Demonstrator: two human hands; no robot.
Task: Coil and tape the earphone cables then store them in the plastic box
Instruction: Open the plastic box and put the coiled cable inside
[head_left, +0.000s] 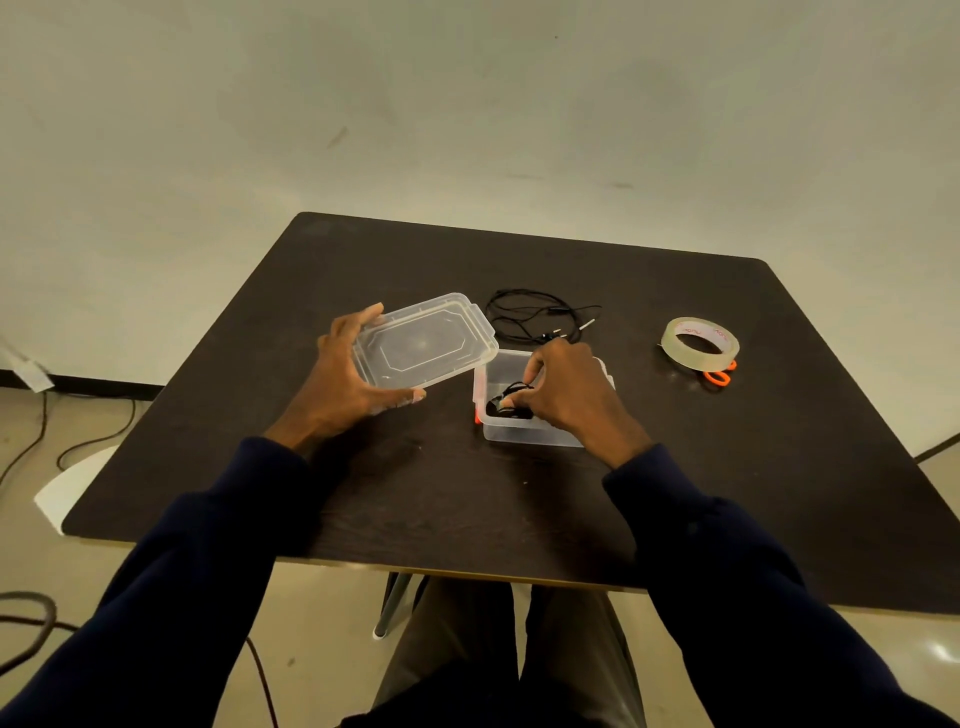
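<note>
A clear plastic box (519, 434) stands open near the middle of the dark table (727, 467). My right hand (563, 389) reaches into it and pinches a coiled black earphone cable (506, 402) inside. My left hand (350, 376) grips the clear lid (423, 343), held tilted just left of the box, with its right corner over the box rim. A second black earphone cable (540, 319) lies loose and uncoiled on the table behind the box.
A roll of clear tape (700, 344) lies at the right of the table, with orange-handled scissors (719, 375) partly hidden behind it. Cables trail over the floor at the left. A white chair edge (62, 493) shows beside the table's left corner.
</note>
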